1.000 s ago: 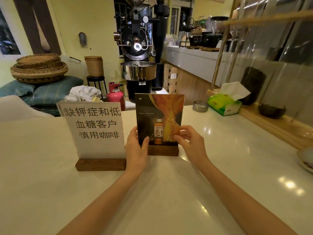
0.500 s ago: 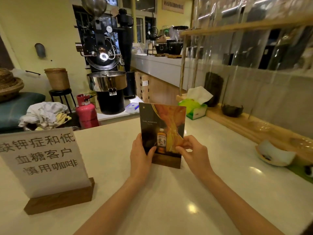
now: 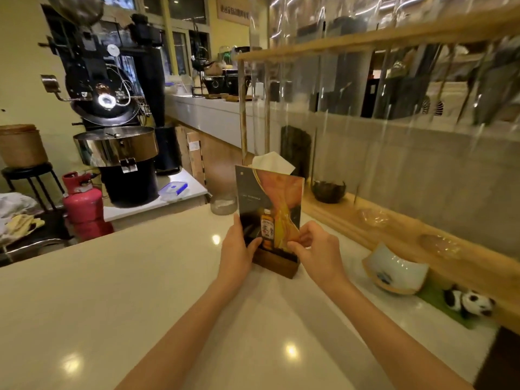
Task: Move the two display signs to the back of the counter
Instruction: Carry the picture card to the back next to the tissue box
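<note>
Pale and glossy, the counter [image 3: 140,291] carries little on its left side; the second sign is out of view. Past its far edge stand a red cylinder [image 3: 84,204] and a roaster [image 3: 112,130], off the counter altogether.

Toward the middle, the left hand [image 3: 236,249] is closed on the left edge of the sign [image 3: 270,209], thumb across the front of the printed panel, fingers hidden behind it. The sign stands upright, a thin clear panel slotted into a dark wooden base [image 3: 277,263]. Whether the base touches the counter or hangs just above it I cannot tell. The right hand [image 3: 318,251] pinches the panel's lower right edge, fingertips curled onto the front.

The panel looks stiff but smooth and likely slippery, and the weight probably sits low in the base. A grip low on both side edges, as now, seems sound; holding the base itself would guard against the panel sliding out of its slot.

Further right, near the counter's right edge, lie a curved dish [image 3: 394,271] and a toy panda [image 3: 468,304], beside a wooden ledge [image 3: 408,237]. A tissue box [image 3: 271,161] shows behind the sign, so the far right corner has limited room.
</note>
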{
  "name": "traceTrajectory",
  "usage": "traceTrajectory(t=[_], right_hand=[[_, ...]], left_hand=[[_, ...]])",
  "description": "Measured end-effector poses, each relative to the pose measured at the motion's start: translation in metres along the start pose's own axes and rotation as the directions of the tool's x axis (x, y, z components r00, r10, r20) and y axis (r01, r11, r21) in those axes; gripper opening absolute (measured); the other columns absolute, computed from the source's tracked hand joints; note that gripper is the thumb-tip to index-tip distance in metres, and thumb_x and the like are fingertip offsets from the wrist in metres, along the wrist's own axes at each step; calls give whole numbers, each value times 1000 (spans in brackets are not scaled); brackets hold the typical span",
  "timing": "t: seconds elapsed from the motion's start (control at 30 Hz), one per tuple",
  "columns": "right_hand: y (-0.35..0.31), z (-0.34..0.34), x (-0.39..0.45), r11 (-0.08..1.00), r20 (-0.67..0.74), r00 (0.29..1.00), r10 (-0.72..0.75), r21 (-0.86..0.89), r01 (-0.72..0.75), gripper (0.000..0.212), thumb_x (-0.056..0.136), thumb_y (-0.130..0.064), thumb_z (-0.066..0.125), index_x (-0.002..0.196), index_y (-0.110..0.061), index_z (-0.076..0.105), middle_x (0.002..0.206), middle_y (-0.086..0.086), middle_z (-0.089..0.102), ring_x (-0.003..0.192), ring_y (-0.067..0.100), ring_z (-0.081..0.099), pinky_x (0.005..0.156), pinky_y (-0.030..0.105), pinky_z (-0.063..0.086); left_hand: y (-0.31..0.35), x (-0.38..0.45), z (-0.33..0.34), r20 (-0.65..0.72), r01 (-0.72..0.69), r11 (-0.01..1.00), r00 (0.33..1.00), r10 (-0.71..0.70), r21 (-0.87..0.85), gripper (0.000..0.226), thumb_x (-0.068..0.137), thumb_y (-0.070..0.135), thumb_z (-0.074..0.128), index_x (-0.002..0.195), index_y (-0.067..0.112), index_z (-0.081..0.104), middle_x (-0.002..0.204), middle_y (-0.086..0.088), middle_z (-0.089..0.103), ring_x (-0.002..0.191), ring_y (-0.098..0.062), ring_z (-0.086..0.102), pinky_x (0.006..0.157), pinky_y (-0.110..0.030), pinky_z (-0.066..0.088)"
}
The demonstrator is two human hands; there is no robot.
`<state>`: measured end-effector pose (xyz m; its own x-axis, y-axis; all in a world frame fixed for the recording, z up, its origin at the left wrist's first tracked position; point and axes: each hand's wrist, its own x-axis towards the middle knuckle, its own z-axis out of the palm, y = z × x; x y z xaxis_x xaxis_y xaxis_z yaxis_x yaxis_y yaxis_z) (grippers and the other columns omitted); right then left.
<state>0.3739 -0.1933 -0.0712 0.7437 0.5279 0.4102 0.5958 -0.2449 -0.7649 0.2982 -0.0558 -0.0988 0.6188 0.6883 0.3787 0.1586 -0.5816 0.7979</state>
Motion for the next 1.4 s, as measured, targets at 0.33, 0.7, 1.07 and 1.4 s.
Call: traceTrajectory(t=[0.33,0.7,1.07,1.4], right_hand=[[32,-12,63,986,-50,987,155,-48,-157,21,80,-9,63,73,-19,47,66,-5,51,65,11,54,51,20,37],[53,-7,109,971,-83,979,185,-141,-195,15,80,-10,65,80,-13,50,76,3,56,76,20,59,61,29,48],[62,-1,121,978,-116,985,129,-151,-146,14,79,-10,66,80,-11,51,66,-2,52,66,16,54,49,20,39],[66,1,126,977,-118,988,104,-174,-124,14,80,-11,64,81,-10,51,67,1,55,65,18,57,55,29,47]], left_hand=[[11,60,74,89,37,997,995,-42,60,71,83,22,59,141,10,20,137,-10,49,122,-25,50,101,-36,42],[13,79,106,197,12,954,978,-75,301,45,83,37,55,120,11,57,143,-12,42,128,-27,41,107,-40,37],[23,84,109,354,-52,912,930,-104,406,93,73,60,54,142,10,17,155,-11,13,144,-23,5,118,-36,12],[16,96,109,430,-79,933,899,-86,351,96,71,58,59,142,10,16,156,-12,9,144,-23,3,117,-34,9]])
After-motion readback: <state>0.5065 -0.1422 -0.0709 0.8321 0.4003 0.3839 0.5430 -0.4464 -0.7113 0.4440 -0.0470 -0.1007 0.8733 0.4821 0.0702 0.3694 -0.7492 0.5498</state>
